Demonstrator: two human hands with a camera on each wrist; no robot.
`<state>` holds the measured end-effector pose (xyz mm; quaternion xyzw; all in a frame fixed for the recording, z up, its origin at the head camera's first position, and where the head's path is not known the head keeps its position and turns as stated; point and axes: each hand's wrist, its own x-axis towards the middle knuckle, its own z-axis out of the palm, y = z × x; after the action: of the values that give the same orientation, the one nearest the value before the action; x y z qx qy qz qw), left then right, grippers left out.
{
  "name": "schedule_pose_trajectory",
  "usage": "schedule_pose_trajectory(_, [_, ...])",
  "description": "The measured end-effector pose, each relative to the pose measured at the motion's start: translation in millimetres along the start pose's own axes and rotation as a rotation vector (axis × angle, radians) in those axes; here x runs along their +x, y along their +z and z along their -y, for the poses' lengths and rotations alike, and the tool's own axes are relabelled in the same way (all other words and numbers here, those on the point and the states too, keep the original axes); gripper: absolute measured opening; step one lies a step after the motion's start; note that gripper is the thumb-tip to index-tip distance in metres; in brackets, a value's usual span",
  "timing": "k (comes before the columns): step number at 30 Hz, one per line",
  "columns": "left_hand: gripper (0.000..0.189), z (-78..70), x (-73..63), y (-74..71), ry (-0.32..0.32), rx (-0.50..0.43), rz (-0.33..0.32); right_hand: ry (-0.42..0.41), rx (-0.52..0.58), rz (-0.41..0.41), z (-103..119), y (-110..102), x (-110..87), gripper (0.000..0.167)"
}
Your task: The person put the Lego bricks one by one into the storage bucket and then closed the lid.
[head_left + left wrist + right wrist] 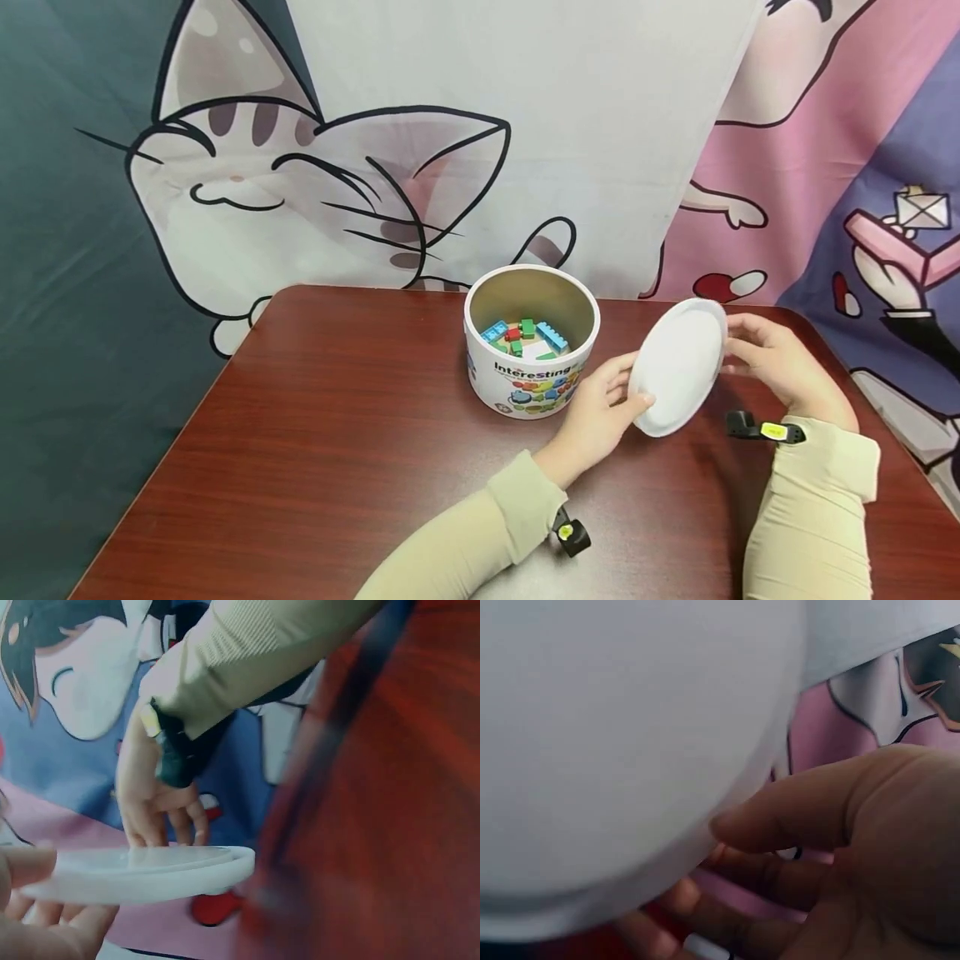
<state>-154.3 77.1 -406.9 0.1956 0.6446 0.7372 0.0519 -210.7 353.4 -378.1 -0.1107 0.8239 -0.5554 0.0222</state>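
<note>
A round white lid (678, 367) is held up, tilted, above the right side of the table. My left hand (600, 408) grips its lower left edge, thumb on the near face and fingers behind. At the opposite edge is my right hand (780, 362); in the right wrist view its thumb (757, 821) lies at the rim with the fingers curled behind the lid. Left of the lid stands a white printed bucket (525, 387), its top uncovered. Blue, green and red building bricks (527, 328) lie inside it.
The bucket stands near the back edge of the dark red-brown wooden table (300, 433). Behind the table hangs a cartoon cloth backdrop (600, 125). A small black camera (573, 533) is strapped to the left wrist, another camera (742, 425) to the right.
</note>
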Motion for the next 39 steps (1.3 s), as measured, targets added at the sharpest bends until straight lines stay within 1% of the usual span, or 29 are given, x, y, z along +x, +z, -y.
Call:
schedule_pose_trajectory(2, [0.049, -12.2, -1.6, -5.0, 0.087, 0.064, 0.069, -0.080, 0.044, -0.037, 10.0, 2.0, -2.4, 0.028])
schedule_pose_trajectory(4, [0.049, -25.3, -3.6, -10.5, 0.151, 0.104, 0.126, -0.140, 0.038, -0.096, 21.5, 5.1, -5.8, 0.030])
schedule_pose_trajectory(5, [0.049, -32.3, -5.0, -13.9, 0.177, 0.115, 0.159, -0.165, 0.019, -0.133, 27.4, 6.6, -8.0, 0.029])
schedule_pose_trajectory(6, [0.048, -38.7, -6.5, -17.5, 0.205, 0.147, 0.184, -0.197, -0.013, -0.178, 33.8, 8.5, -10.3, 0.029])
schedule_pose_trajectory(8, [0.046, -49.3, -9.6, -25.6, 0.291, 0.271, 0.223, -0.264, -0.036, -0.269, 46.8, 12.3, -15.5, 0.027])
schedule_pose_trajectory(9, [0.044, -53.5, -10.8, -29.8, 0.341, 0.331, 0.242, -0.303, -0.029, -0.314, 53.2, 14.2, -18.5, 0.027])
schedule_pose_trajectory(11, [0.041, -61.1, -12.9, -38.8, 0.451, 0.457, 0.269, -0.395, 0.034, -0.378, 64.5, 18.4, -23.9, 0.029])
schedule_pose_trajectory(13, [0.040, -66.8, -13.9, -48.0, 0.573, 0.580, 0.273, -0.506, 0.138, -0.404, 74.2, 23.5, -28.6, 0.032])
schedule_pose_trajectory(15, [0.040, -72.4, -14.3, -57.8, 0.689, 0.651, 0.274, -0.604, 0.186, -0.414, 82.5, 28.4, -32.2, 0.034])
schedule_pose_trajectory(17, [0.040, -77.1, -13.8, -67.8, 0.808, 0.706, 0.255, -0.686, 0.186, -0.423, 90.1, 34.7, -33.7, 0.035])
schedule_pose_trajectory(18, [0.040, -79.0, -13.1, -72.5, 0.867, 0.728, 0.241, -0.720, 0.168, -0.430, 93.7, 38.0, -33.8, 0.035])
schedule_pose_trajectory(19, [0.040, -81.0, -12.8, -77.4, 0.920, 0.750, 0.223, -0.755, 0.122, -0.450, 97.2, 41.4, -33.2, 0.034])
schedule_pose_trajectory(20, [0.038, -82.9, -12.8, -81.8, 0.968, 0.764, 0.203, -0.787, 0.046, -0.479, 100.4, 44.8, -32.2, 0.031])
schedule_pose_trajectory(22, [0.036, -85.6, -12.4, -90.7, 1.037, 0.795, 0.164, -0.853, -0.091, -0.552, 106.8, 54.6, -28.8, 0.027])
schedule_pose_trajectory(24, [0.030, -87.4, -12.0, -100.0, 1.073, 0.833, 0.130, -0.915, -0.213, -0.634, 112.1, 65.3, -24.6, 0.032])
schedule_pose_trajectory(25, [0.027, -88.3, -11.9, -105.2, 1.080, 0.856, 0.108, -0.941, -0.272, -0.673, 113.9, 70.5, -22.0, 0.036])
schedule_pose_trajectory(26, [0.024, -88.8, -11.7, -109.9, 1.082, 0.878, 0.088, -0.958, -0.310, -0.697, 115.1, 75.4, -19.9, 0.042])
schedule_pose_trajectory(28, [0.022, -89.2, -10.5, -119.7, 1.077, 0.925, 0.040, -0.982, -0.337, -0.708, 116.0, 84.5, -15.4, 0.045])
schedule_pose_trajectory(30, [0.024, -89.1, -9.9, -128.1, 1.061, 0.961, -0.015, -0.976, -0.362, -0.690, 111.3, 90.0, -10.3, 0.032])
schedule_pose_trajectory(32, [0.031, -87.5, -9.4, -135.3, 1.036, 0.986, -0.061, -0.943, -0.383, -0.680, 105.7, 97.9, -4.5, 0.016])
schedule_pose_trajectory(33, [0.035, -86.1, -9.1, -138.5, 1.019, 1.002, -0.084, -0.919, -0.397, -0.672, 102.4, 102.5, -1.1, 0.013])
schedule_pose_trajectory(36, [0.043, -80.7, -7.3, -145.5, 0.967, 1.039, -0.111, -0.825, -0.430, -0.647, 92.7, 117.6, 8.1, 0.029])
schedule_pose_trajectory(39, [0.051, -74.4, -4.7, -151.3, 0.928, 1.073, -0.130, -0.733, -0.470, -0.569, 82.4, 131.0, 15.2, 0.039])
